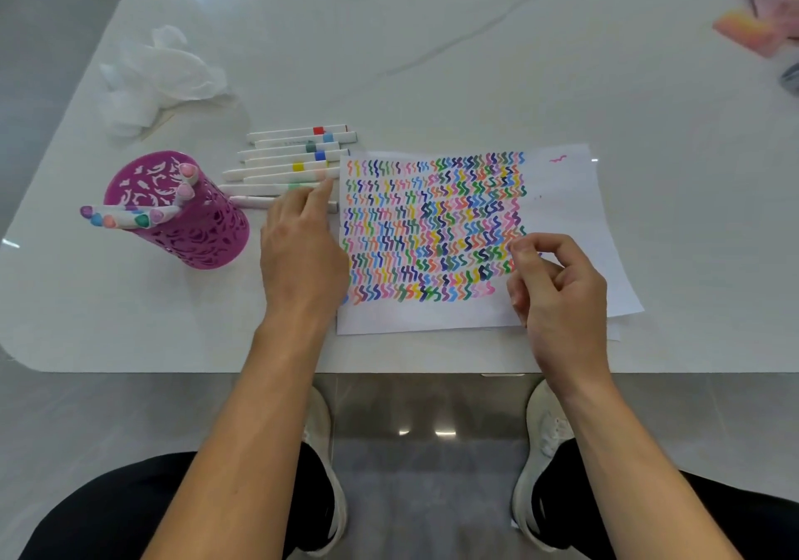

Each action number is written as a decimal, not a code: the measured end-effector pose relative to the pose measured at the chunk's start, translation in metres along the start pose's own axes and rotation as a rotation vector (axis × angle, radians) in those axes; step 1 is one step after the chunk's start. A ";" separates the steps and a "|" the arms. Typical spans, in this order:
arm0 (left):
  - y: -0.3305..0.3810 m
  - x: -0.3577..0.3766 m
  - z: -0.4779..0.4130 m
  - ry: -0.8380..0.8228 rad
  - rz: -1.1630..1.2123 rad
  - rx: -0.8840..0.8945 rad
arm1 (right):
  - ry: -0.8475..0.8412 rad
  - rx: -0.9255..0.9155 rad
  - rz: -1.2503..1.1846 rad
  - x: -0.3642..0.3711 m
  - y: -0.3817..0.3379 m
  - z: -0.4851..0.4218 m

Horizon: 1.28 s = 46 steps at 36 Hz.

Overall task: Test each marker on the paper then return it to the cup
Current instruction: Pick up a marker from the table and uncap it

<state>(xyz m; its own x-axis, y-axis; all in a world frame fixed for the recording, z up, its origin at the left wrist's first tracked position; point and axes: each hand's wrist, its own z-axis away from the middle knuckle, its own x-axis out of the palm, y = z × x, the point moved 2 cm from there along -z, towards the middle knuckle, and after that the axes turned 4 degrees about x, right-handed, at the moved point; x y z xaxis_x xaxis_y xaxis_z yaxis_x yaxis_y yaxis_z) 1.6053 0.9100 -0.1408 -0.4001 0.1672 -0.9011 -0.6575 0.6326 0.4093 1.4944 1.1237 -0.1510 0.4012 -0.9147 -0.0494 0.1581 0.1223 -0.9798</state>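
Left hand [302,252]: fingers straight and relaxed, laid on the near end of the loose markers [294,157]. We see no grip on any of them.
Right hand [557,287]: hovers over the near right part of the paper [566,205], fingers loosely curled. We see no marker in it.
Cup [207,235]: purple and perforated, standing just outboard of the left hand.
Returned markers [129,216]: about seven, standing in the cup and leaning outward, caps up.
Loose markers, position: a row of about nine lying side by side on the worktop [432,62], just beyond the left fingertips, between the cup and the paper.
Paper, position: lies between the two hands and extends under the right hand.
Test marks [432,226]: dense rows of coloured squiggles fill most of the sheet. One pink squiggle [557,158] sits alone beyond the right hand.
Progress: we judge the task roughly at its midpoint, with no marker in use now. The marks outnumber the markers, so we cannot tell which loose ones are tested.
Remaining: the loose row must still go to the cup.
Worktop surface: pale, glossy, faintly veined, with rounded corners.
Other items: a crumpled white wrap [160,71] well beyond the left hand, and a blurred pink object [752,32] far beyond the right hand.
Room: grey reflective floor [432,408], with white shoes [544,430] below the worktop edge.
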 end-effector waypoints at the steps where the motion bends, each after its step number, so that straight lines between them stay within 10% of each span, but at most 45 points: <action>1: -0.001 -0.001 0.000 0.016 -0.005 -0.005 | -0.001 0.000 0.000 0.000 0.000 0.000; 31: 0.067 -0.035 0.052 0.412 0.394 0.498 | -0.170 -0.096 0.054 0.007 -0.013 0.018; 46: 0.062 -0.022 0.054 -0.118 1.160 0.022 | -0.260 -0.313 0.463 0.001 -0.018 0.016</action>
<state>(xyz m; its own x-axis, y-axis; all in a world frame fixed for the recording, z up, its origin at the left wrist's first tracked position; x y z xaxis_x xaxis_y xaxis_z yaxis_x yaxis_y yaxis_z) 1.6076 0.9865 -0.1030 -0.6915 0.7224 0.0038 0.0753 0.0668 0.9949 1.5059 1.1266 -0.1300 0.5781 -0.6645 -0.4735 -0.3421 0.3295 -0.8800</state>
